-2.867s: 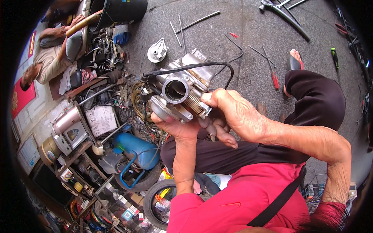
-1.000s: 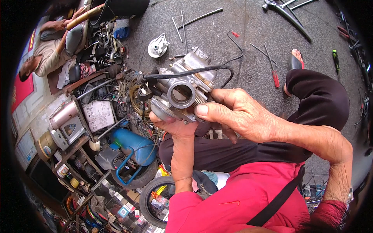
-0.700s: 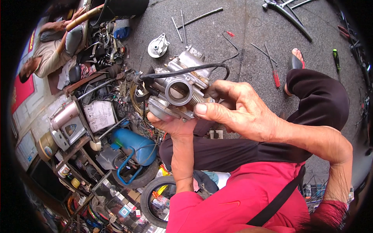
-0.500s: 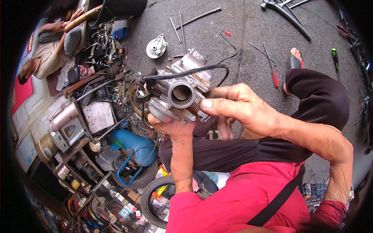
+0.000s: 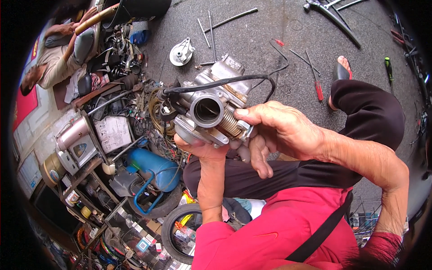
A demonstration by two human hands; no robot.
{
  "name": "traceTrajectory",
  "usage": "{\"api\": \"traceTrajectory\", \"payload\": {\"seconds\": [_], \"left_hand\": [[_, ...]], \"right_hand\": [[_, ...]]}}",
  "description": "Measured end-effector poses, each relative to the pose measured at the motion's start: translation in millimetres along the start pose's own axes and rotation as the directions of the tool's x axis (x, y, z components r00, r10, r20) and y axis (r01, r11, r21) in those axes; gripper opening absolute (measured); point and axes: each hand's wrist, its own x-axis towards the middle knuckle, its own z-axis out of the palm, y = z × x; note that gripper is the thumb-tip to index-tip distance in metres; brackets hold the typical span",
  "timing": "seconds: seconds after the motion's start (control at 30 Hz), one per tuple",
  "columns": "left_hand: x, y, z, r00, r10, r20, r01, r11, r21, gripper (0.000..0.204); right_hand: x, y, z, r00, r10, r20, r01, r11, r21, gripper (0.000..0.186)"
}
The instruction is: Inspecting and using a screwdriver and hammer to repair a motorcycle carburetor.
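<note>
My left grip (image 5: 205,147) clasps one carburetor (image 5: 215,97); my right grip (image 5: 285,128) touches it, whether pinching I can't tell. One green-handled screwdriver (image 5: 388,67) lies on the floor (image 5: 245,40).

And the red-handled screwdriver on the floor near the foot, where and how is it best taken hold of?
Probably by its thick red handle, from above, with the right hand, which is nearer. It lies flat on the floor, handle at the near end, while its thin shaft crosses another thin rod.

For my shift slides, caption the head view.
Left hand supports a metal carburetor from below; the right hand touches it beside the coil spring.
</note>
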Motion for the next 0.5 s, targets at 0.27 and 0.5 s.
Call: {"api": "traceTrajectory", "payload": {"seconds": [0.27,0.5], "left_hand": [[1,-1,9,0.994,0.087,-0.067,-0.068,0.966,0.250,0.050],[4,-5,16,0.995,0.062,-0.083,-0.040,0.969,0.242,0.048]], "right_hand": [[-3,-1,-1,1.000,0.023,-0.006,-0.023,0.999,-0.045,0.055],[-5,-2,0,0.998,0.040,-0.053,-0.046,0.993,-0.113,0.057]]}}
